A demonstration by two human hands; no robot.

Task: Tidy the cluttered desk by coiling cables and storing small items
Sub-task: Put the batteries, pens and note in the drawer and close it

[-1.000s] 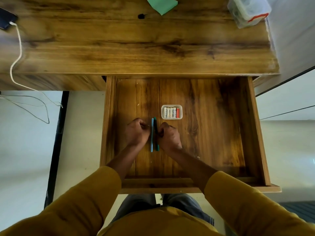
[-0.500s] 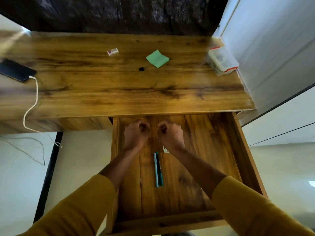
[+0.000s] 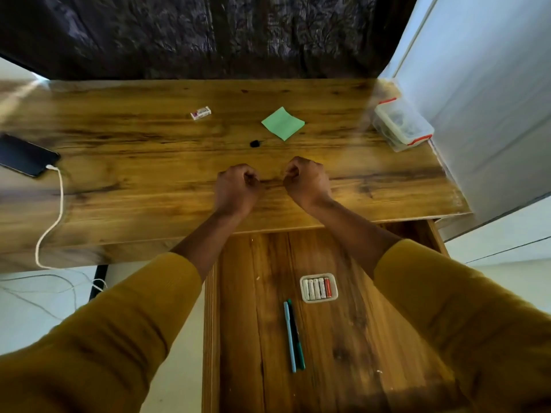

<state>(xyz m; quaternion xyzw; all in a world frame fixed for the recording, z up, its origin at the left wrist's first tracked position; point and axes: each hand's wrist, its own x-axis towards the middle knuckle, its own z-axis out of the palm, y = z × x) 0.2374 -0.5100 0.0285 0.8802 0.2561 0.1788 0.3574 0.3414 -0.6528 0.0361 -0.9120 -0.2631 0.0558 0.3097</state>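
1. Hovering over the desk [image 3: 149, 180]: left hand [image 3: 237, 189] and right hand [image 3: 307, 184], both loosely fisted, apart, gripping nothing.
2. Two pens [image 3: 293, 335] lie together in the open drawer [image 3: 387, 338], well behind the hands, beside the battery tray [image 3: 318, 287].

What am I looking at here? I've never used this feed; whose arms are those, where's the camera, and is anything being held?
There is no machine: a person works with bare hands, and the camera sits on their head, looking down. The left hand and right hand are curled into loose fists over the desk, with nothing visible in either. On the desk lie a phone with its cable, an eraser, a green notepad and a plastic box. The open drawer holds two pens and a tray of batteries.
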